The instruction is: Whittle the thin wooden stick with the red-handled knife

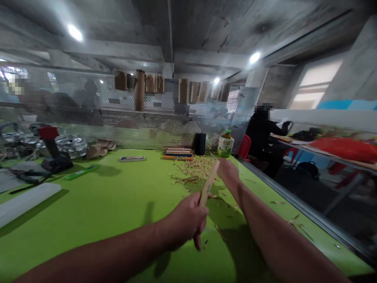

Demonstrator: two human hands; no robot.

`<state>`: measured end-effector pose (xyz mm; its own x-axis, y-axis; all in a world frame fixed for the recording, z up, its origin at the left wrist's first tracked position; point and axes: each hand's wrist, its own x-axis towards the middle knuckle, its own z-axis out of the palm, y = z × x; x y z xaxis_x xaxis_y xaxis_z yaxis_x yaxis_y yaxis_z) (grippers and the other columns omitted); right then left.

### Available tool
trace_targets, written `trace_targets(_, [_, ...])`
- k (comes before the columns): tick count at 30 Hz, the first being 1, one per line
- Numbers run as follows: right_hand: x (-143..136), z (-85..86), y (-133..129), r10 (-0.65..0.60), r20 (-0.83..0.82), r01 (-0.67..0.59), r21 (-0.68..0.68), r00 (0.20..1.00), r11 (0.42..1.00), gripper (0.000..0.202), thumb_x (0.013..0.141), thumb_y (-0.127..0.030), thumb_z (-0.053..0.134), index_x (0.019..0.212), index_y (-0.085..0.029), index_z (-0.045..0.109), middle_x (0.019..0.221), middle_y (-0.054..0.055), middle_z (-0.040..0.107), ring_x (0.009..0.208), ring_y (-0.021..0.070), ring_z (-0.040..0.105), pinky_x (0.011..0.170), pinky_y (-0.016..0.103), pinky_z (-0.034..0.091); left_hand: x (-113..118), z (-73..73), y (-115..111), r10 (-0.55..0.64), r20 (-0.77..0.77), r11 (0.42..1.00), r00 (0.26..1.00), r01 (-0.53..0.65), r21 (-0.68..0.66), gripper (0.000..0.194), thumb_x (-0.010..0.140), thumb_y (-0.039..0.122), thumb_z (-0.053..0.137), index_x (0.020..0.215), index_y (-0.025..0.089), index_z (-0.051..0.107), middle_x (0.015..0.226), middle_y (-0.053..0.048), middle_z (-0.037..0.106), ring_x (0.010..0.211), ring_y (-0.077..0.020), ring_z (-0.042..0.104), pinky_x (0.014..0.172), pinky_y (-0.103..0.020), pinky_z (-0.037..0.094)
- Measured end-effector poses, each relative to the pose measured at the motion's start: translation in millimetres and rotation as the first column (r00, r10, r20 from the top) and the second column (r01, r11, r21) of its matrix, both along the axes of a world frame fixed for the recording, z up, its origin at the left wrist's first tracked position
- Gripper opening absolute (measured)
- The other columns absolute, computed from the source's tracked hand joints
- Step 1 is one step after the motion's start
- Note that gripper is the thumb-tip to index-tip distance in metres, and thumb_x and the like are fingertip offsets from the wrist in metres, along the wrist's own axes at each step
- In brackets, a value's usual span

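Observation:
A pale, flat wooden strip (pixel 209 184) with a small dark green mark slants up and away from my left hand (pixel 191 218). My left fingers are wrapped round its lower end. Just past the strip's upper end, my right hand (pixel 228 171) is low over the table, its fingers curled and mostly hidden. A thin tip shows near it, but I cannot make out what that hand grips. Wood shavings (pixel 196 169) lie in a heap beyond and left of my right hand, with loose curls scattered nearer.
The green table (pixel 118 208) has a metal edge (pixel 294 200) on the right. At the back stand a bottle (pixel 225 144), a black box (pixel 200 144) and stacked sticks (pixel 178 153). Left lie a cordless drill (pixel 51 147), a green cutter (pixel 81 172) and a white roll (pixel 29 202). A person (pixel 262 137) sits right.

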<state>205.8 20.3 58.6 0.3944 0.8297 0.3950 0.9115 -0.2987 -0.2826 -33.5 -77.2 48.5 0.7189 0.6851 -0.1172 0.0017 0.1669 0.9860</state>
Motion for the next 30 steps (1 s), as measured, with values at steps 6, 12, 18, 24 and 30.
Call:
trace_targets(6, [-33, -9.0, 7, 0.292, -0.411, -0.202, 0.249, 0.863, 0.947, 0.031, 0.086, -0.040, 0.046, 0.084, -0.017, 0.066, 0.061, 0.003, 0.061, 0.055, 0.0153, 0.055, 0.051, 0.023, 0.038, -7, -2.8, 36, 0.106, 0.128, 0.989, 0.986, -0.091, -0.117, 0.047, 0.091, 0.036, 0.043, 0.135, 0.019, 0.038, 0.051, 0.010, 0.040, 0.036, -0.0065, 0.033, 0.044, -0.022, 0.046])
trace_targets(12, [-62, -16.1, -3, 0.526, -0.822, -0.366, 0.431, 0.219, 0.825, 0.045, 0.081, -0.062, 0.047, 0.076, -0.018, 0.055, 0.046, -0.006, 0.043, 0.036, 0.0078, 0.035, 0.036, 0.019, 0.029, -7, -9.1, 44, 0.012, 0.048, 1.000, 0.999, -0.011, -0.014, 0.037, 0.090, 0.034, 0.046, 0.123, 0.018, 0.046, 0.049, 0.007, 0.047, 0.037, -0.0096, 0.043, 0.047, -0.026, 0.048])
trace_targets(18, [-68, -9.9, -11, 0.474, -0.879, -0.419, 0.415, 0.043, 0.808, 0.040, 0.080, -0.060, 0.052, 0.082, -0.020, 0.054, 0.047, -0.007, 0.046, 0.036, 0.0086, 0.042, 0.037, 0.019, 0.035, -5, -7.0, 41, -0.043, 0.231, 0.993, 0.972, 0.066, -0.096, 0.022, 0.090, 0.037, 0.046, 0.099, 0.018, 0.047, 0.076, -0.001, 0.057, 0.051, -0.0096, 0.055, 0.048, -0.024, 0.050])
trace_targets(24, [-72, -12.4, -9, 0.560, -0.795, -0.455, 0.421, 0.231, 0.785, 0.048, 0.082, -0.066, 0.043, 0.086, -0.020, 0.056, 0.047, -0.008, 0.042, 0.036, 0.0091, 0.035, 0.037, 0.021, 0.031, -3, -4.1, 45, 0.077, 0.291, 0.995, 0.954, -0.053, -0.090, 0.024, 0.090, 0.033, 0.042, 0.111, 0.021, 0.044, 0.061, 0.009, 0.039, 0.032, -0.0036, 0.028, 0.030, -0.015, 0.030])
trace_targets(30, [-67, -11.5, -9, 0.359, -0.101, -0.351, 0.089, 0.928, 0.932, 0.021, 0.083, -0.036, 0.051, 0.083, -0.019, 0.064, 0.071, 0.004, 0.065, 0.065, 0.0164, 0.058, 0.058, 0.024, 0.036, -9, -4.4, 56, 0.126, 0.282, 0.992, 0.951, -0.118, -0.045, 0.034, 0.088, 0.033, 0.043, 0.121, 0.025, 0.041, 0.063, 0.008, 0.038, 0.036, -0.0043, 0.028, 0.033, -0.015, 0.029])
